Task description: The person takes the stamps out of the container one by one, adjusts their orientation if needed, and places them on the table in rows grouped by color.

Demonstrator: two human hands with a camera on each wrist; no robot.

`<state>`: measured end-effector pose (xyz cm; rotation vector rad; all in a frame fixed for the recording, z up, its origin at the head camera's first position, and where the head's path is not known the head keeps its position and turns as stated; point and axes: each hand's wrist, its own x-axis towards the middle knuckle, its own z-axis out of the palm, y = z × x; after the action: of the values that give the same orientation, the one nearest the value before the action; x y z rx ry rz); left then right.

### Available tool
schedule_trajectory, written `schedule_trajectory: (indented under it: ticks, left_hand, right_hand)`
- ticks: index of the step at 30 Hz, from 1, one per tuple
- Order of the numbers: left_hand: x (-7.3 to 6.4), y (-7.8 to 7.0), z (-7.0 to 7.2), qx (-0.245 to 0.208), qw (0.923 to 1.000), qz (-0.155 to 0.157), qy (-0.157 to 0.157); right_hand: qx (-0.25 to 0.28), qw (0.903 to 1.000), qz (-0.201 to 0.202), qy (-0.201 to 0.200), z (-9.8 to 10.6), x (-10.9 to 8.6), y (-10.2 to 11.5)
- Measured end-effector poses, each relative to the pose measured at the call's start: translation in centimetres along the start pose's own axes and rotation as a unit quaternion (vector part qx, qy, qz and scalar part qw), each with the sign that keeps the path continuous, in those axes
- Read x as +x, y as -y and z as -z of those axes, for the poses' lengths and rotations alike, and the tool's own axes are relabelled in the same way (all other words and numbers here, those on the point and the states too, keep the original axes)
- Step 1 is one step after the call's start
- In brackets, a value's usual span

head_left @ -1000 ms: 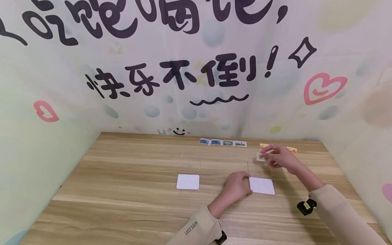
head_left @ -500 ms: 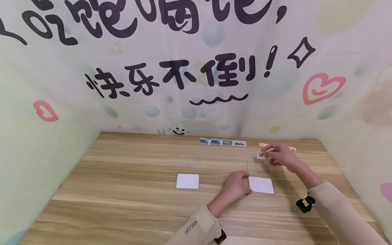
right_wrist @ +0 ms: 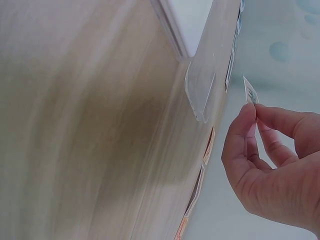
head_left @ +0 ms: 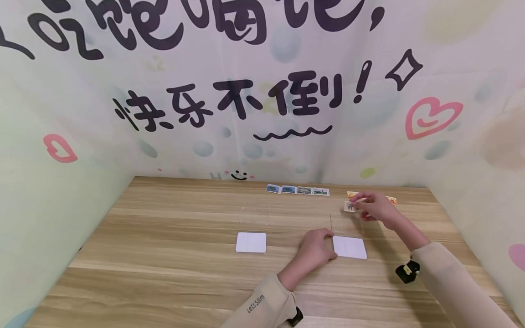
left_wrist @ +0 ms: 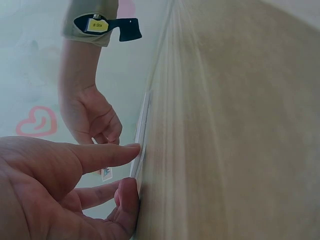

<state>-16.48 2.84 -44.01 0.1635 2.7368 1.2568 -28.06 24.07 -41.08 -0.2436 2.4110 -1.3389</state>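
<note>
My right hand [head_left: 376, 209] pinches a small stamp with a white border [head_left: 349, 207] between thumb and fingertips, raised over the back right of the table. In the right wrist view the stamp [right_wrist: 251, 92] stands edge-up from the fingertips, above a clear plastic flap [right_wrist: 197, 97]. This flap extends from a flat white rectangular piece [head_left: 349, 247]. My left hand [head_left: 313, 248] lies on the table at that white piece's left side. The thumb [left_wrist: 112, 157] and a finger touch its edge, spread apart along it.
A second white piece [head_left: 251, 242] lies to the left, with a clear flap [head_left: 255, 216] behind it. Several stamps [head_left: 297, 190] form a row near the back wall. Orange-printed pieces [head_left: 391, 200] lie behind my right hand.
My right hand has lifted the stamp very slightly. The left hand stays at the white piece's edge.
</note>
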Motion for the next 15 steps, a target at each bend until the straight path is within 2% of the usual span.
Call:
schedule_trajectory:
  ticks: [15]
  left_hand:
    - [-0.05,-0.08,0.10,0.000,1.0000,0.006,0.000]
  right_hand:
    - [-0.014,0.9998,0.005,-0.009,-0.03,0.71,-0.70]
